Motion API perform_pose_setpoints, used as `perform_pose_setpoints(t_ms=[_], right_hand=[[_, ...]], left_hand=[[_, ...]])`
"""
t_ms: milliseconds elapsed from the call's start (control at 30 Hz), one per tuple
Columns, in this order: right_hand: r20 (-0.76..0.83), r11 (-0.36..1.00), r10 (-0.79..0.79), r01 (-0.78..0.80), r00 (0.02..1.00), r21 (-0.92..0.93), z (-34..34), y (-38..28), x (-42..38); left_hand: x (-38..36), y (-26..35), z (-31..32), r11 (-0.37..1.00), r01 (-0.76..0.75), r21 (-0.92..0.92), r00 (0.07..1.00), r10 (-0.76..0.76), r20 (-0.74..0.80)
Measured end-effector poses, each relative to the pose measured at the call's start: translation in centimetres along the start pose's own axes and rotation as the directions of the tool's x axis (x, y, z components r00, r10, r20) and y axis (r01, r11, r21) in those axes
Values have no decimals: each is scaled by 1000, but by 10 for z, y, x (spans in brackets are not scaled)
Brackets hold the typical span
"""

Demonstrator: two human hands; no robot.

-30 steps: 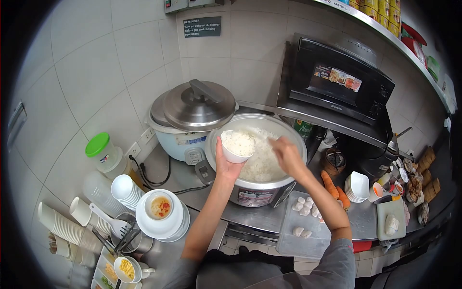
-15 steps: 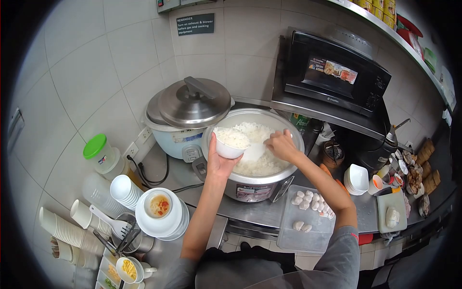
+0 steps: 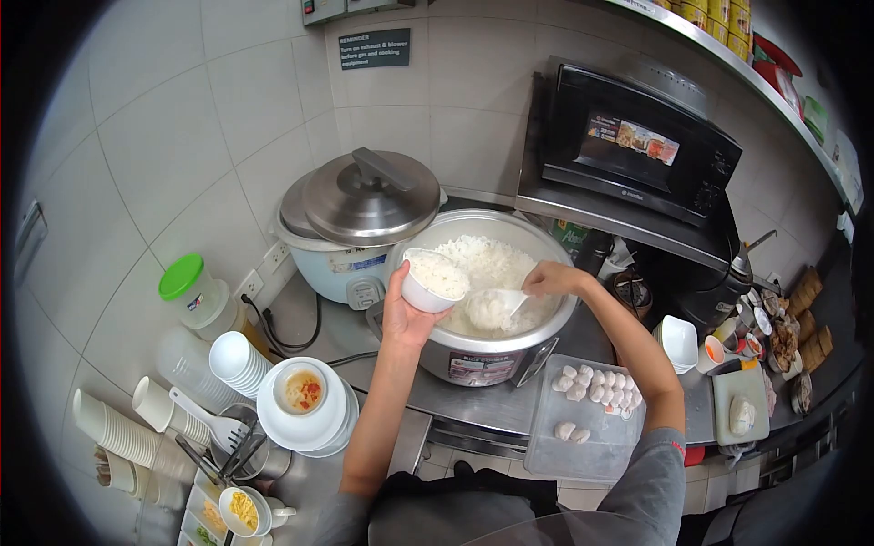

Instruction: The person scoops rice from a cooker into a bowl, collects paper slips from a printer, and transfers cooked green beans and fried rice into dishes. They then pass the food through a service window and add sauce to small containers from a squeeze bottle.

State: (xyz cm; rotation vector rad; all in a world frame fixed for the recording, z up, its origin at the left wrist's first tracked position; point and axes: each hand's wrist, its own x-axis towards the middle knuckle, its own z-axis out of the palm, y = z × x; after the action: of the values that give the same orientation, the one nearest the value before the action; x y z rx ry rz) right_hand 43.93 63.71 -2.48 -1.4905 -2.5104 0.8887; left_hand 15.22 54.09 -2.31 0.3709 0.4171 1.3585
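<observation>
Rice point(image 3: 435, 269) fills a bowl point(image 3: 426, 297) held in the left hand point(image 3: 406, 320) at the cooker's point(image 3: 496, 346) nine o'clock; the right hand point(image 3: 552, 279) grips a rice-laden paddle point(image 3: 516, 301) from three. At eleven, a sign point(image 3: 375, 49) reads "REMINDER Turn on exhaust & blower."

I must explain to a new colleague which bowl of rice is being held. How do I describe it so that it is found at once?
Find the large open rice cooker near the tiled wall. Above its left rim, the left hand holds a small white bowl. Unlike the stacked square bowls right of the cooker, this one is filled with rice.
</observation>
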Motion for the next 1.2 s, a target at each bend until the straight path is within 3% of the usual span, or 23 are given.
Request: perform_pose_setpoints(t_ms=[67, 200, 233, 300, 367, 533, 667, 800, 1000, 1100, 1200], right_hand=[[-93, 999, -28, 30, 995, 19, -11, 4, 4], [-345, 997, 63, -48, 937, 52, -21, -28, 0], [-409, 1000, 2, 4, 913, 14, -15, -32, 1], [-526, 992, -125, 100, 841, -76, 3, -41, -1], [-558, 933, -283, 88, 780, -350, 29, -73, -19], [-610, 759, -433, -96, 664, -644, 92, -120, -48], [-674, 874, -382, 10, 632, -486, 79, -118, -57], [-678, 959, -206, 9, 706, -282, 72, -132, -73], [-754, 974, -138, -52, 642, -222, 76, -103, -53], [-825, 982, -171, 27, 539, -186, 66, -110, -63], [-718, 936, -283, 17, 636, -353, 59, -136, -80]], left_hand=[[3, -3, -4, 999, -15, 28, 1000, 15, -11], [17, -19, -1, 1000, 26, 2, 999, -26, -31], [22, -24, -1, 1000, 28, -5, 999, -28, -26], [32, -31, 2, 999, 30, -17, 999, -30, -12], [37, -32, 8, 999, 26, -22, 998, -27, -49], [45, -32, 9, 997, 71, -28, 994, -73, -86], [36, -37, 0, 997, 52, -49, 997, -54, -54], [35, -38, -5, 995, -5, -98, 1000, 5, 0], [28, -41, -7, 992, 3, -124, 1000, -5, -19], [25, -35, -4, 998, -21, -52, 999, 23, 37], [25, -28, -4, 999, 26, 27, 1000, -26, -17]])
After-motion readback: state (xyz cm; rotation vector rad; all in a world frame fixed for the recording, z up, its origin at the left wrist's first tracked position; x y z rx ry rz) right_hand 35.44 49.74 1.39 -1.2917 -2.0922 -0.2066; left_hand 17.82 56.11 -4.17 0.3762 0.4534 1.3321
